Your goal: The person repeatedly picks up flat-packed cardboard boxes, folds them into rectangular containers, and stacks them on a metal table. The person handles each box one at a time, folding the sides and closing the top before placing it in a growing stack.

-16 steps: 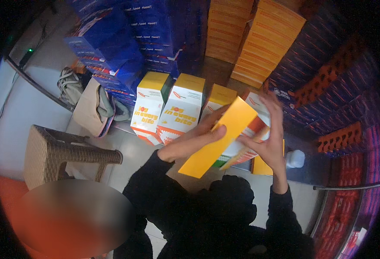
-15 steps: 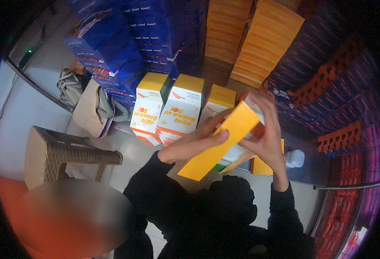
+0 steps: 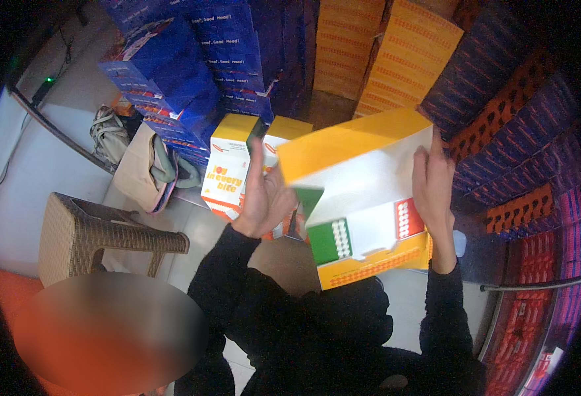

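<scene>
Box (image 3: 376, 162), yellow and unfolded open, is gripped at one edge by the right hand (image 3: 437, 191); left hand (image 3: 266, 198) open alongside.

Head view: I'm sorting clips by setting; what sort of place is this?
Probably a stockroom: stacked blue cartons, stacked yellow cartons, and an open yellow box in the right hand.
</scene>
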`<state>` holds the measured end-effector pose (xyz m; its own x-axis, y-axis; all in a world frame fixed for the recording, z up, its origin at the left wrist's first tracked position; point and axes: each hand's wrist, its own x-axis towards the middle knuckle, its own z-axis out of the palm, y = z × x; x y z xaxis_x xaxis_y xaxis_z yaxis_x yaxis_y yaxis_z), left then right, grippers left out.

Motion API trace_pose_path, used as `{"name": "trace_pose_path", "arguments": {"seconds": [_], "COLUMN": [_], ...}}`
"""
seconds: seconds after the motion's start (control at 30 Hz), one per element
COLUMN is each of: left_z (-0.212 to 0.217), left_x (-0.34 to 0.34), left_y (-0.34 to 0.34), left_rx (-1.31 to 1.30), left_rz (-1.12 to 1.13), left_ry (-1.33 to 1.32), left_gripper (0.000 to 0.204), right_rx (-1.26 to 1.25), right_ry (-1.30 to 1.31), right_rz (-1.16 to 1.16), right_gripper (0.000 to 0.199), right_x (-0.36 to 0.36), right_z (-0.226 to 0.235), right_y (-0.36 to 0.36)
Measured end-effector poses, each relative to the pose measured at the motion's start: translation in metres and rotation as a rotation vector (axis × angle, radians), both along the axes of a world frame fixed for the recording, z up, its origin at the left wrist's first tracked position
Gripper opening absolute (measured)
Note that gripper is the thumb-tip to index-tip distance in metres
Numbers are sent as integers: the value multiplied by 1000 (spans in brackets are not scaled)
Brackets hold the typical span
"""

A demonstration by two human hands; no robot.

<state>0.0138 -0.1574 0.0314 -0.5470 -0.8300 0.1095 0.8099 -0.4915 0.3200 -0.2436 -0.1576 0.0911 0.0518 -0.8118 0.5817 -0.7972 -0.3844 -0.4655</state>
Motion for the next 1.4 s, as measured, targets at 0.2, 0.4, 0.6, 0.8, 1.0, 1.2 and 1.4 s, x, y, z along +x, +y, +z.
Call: {"name": "trace_pose_path", "arguments": {"seconds": [0.2, 0.4, 0.6, 0.8, 1.0, 1.2, 1.4], "left_z": [-3, 3, 20, 22, 16, 12, 14], "left_x": [-23, -2, 15, 16, 15, 19, 13], "left_y": [7, -1, 10, 18, 14, 14, 8], "left_rx": [-743, -640, -930, -791, -896, -813, -813], "left_rz": [683, 850, 742, 528, 599, 565, 611], "left_ry": [-1391, -1414, -1468, -1239, -1220, -1147, -1229], "left_gripper": [97, 67, 47, 32, 34, 33, 37], "right_rx": [140, 328, 522, 612, 590, 564, 470], "right_ry": [-4, -135, -316, -707, -828, -854, -755], "right_rz": [-106, 274, 518, 482, 438, 442, 344], "right_gripper": [53, 60, 61, 47, 40, 36, 39], "right_x": [11, -6, -47, -63, -66, -64, -51], "right_z": [0, 16, 13, -23, -33, -34, -28], "right_y": [6, 19, 11, 18, 23, 26, 26]}}
